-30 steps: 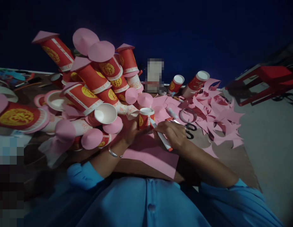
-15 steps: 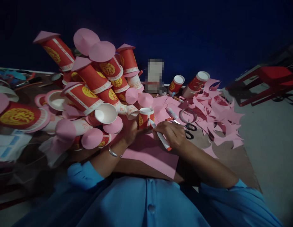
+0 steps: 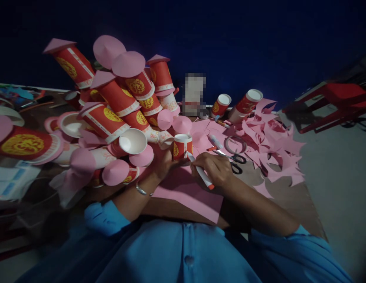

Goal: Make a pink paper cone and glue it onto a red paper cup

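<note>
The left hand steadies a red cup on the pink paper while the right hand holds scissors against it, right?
Not quite: in the head view the right hand holds a marker, not scissors; the scissors lie beside it.

To my left the heap of capped cups (image 3: 118,114) walls off the counter (image 3: 292,204). Ahead, scissors (image 3: 234,163), a tape ring (image 3: 234,144) and pink scraps (image 3: 271,137) crowd it. The near pink sheet (image 3: 189,194) lies flat and, apparently, passable.
</note>
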